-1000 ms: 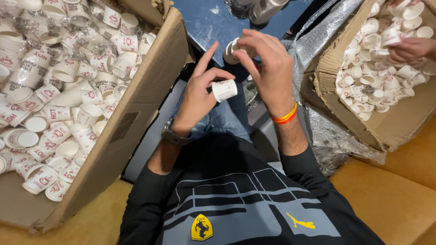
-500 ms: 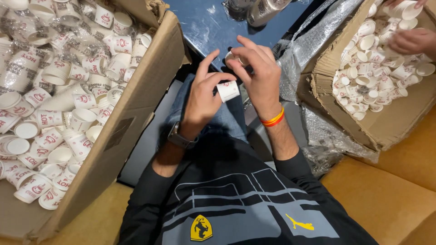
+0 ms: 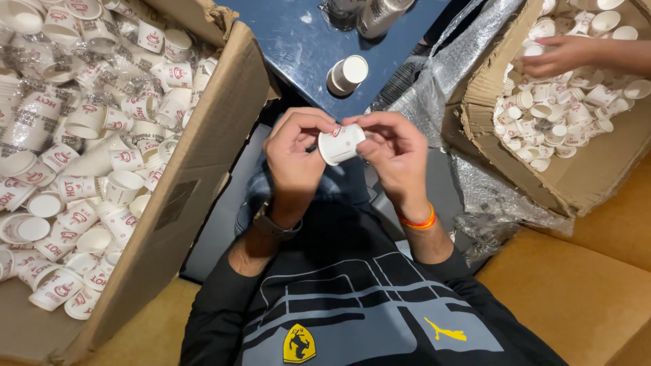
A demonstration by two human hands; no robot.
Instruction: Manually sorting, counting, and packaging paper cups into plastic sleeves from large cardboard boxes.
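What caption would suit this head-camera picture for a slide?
Both hands, left hand and right hand, hold a small white paper cup between two cardboard boxes of cups.

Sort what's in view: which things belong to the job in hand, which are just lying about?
In hand: small paper cup, left hand, right hand, left box of cups.
Lying about: cup stack on the blue table, plastic wrap, right box, another person's hand.

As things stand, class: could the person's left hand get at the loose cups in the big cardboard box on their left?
Probably yes: the box is open-topped beside the left hand, though that hand is busy holding a paper cup.
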